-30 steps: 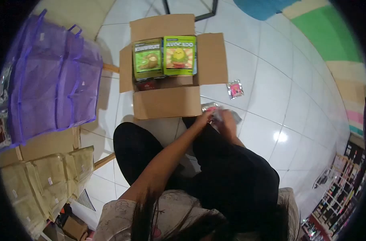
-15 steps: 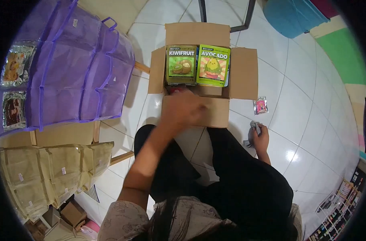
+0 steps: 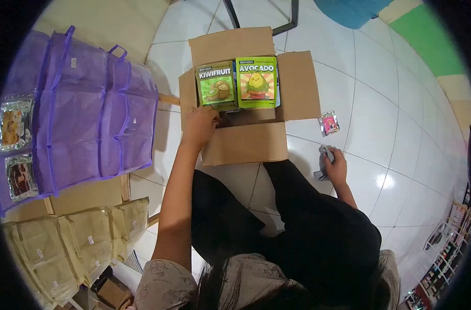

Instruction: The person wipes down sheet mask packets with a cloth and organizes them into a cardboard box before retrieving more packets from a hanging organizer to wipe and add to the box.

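Note:
An open cardboard box (image 3: pixel 244 144) stands on the floor in front of my legs. Inside, at its back, a green KIWIFRUIT packet (image 3: pixel 216 85) and a brighter AVOCADO packet (image 3: pixel 256 82) stand side by side in front of others. My left hand (image 3: pixel 200 125) is at the box's front left corner, by the kiwifruit packet's lower edge. Its fingers are bent together, and what they hold, if anything, is hidden. To the right of the box, my right hand (image 3: pixel 337 168) is closed around a crumpled grey cloth (image 3: pixel 324 160) at floor level.
A small silver and pink sachet (image 3: pixel 329 124) lies on the tiles right of the box. On the left hang a purple pocket organizer (image 3: pixel 80 113), with silver packets in two pockets, and a yellowish one (image 3: pixel 85 232). Behind are a metal frame (image 3: pixel 292 18) and a blue tub (image 3: pixel 349 10).
My left hand has moved from over the box's front flap to its left front corner. A reddish thing under that hand no longer shows. The view has shifted; my right hand keeps the cloth.

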Tool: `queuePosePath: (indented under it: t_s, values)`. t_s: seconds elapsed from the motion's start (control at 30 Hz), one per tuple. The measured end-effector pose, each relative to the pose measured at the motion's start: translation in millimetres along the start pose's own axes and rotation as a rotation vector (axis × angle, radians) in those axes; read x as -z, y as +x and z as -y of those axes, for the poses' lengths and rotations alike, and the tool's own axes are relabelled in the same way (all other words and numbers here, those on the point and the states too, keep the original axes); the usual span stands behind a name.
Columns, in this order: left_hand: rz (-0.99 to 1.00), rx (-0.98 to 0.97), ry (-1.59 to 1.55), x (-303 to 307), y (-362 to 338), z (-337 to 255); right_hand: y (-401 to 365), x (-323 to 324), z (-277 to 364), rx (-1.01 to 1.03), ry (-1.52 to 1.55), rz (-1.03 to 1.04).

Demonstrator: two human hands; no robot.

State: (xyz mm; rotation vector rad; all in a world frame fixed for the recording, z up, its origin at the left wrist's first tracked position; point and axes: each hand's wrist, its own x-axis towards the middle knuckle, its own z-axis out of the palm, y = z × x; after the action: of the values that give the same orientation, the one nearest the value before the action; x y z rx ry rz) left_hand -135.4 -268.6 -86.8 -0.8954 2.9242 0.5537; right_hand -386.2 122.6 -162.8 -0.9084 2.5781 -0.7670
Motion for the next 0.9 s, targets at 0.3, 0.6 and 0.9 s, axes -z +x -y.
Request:
queuePosePath:
  t_s: [0.3, 0.6, 0.9]
  values:
    - [-0.058, -0.075, 0.209, 11, 9, -10, 2, -5, -6, 0.02, -0.009, -0.094]
    - [-0.005, -0.251, 0.379, 0, 28, -1, 76, 25, -12, -0.487, -0.031, -0.201]
    - [-0.007, -0.236, 0.277, 17, 25, -5, 94, 13, 1, -0.324, -0.182, -0.022]
